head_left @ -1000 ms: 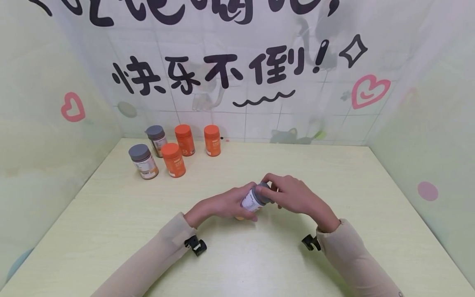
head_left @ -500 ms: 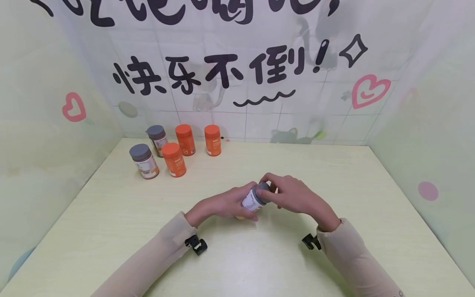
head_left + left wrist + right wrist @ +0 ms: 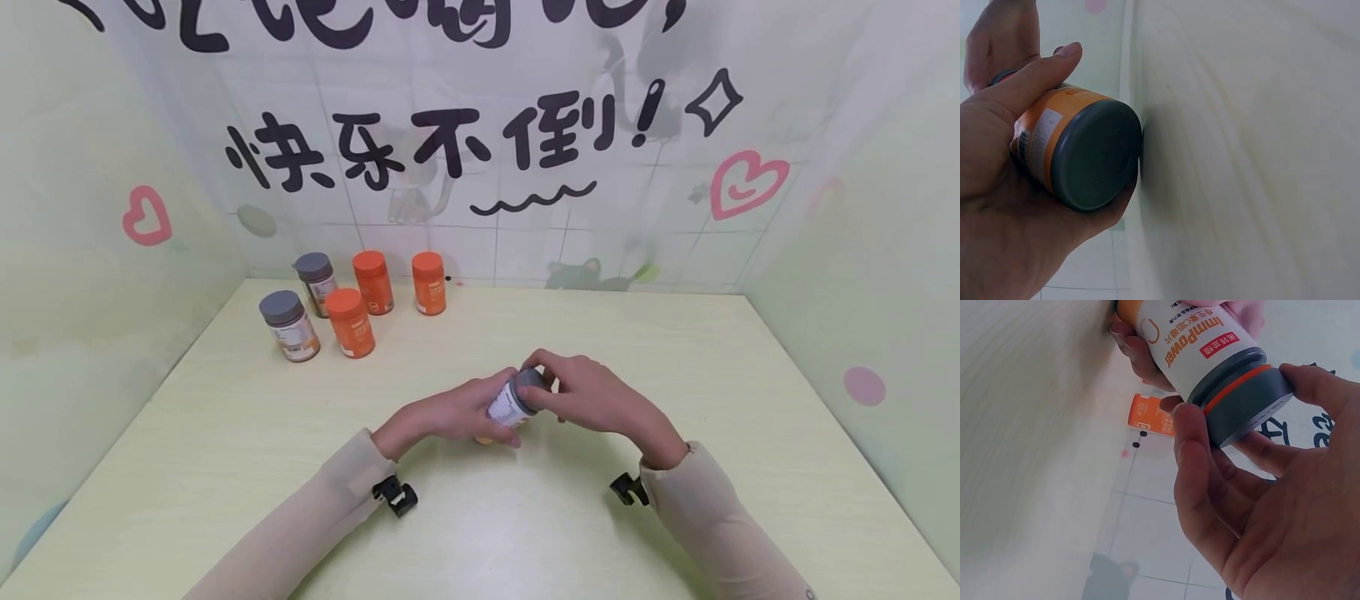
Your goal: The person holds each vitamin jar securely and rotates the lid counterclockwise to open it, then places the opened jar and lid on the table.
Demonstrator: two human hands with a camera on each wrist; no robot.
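Note:
A supplement bottle (image 3: pixel 507 409) with a white and orange label lies tilted low over the table, its dark grey cap (image 3: pixel 531 382) toward the upper right. My left hand (image 3: pixel 468 410) wraps round the body; in the left wrist view the bottle's dark base (image 3: pixel 1097 156) shows at the table's surface. My right hand (image 3: pixel 603 396) pinches the cap between thumb and fingertips. An orange band (image 3: pixel 1238 387) rings the lower edge of the cap in the right wrist view. Part of the label is hidden behind my left fingers.
At the back left of the pale table (image 3: pixel 480 533) stand two grey-capped bottles (image 3: pixel 296 337) (image 3: pixel 322 287) and three orange bottles (image 3: pixel 354 333) (image 3: pixel 377 292) (image 3: pixel 430 292). Printed fabric walls (image 3: pixel 847 275) enclose the back and sides.
My right fingers have shifted slightly leftward around the cap, and more of the cap's top now shows. My left hand and the bottle stay in place.

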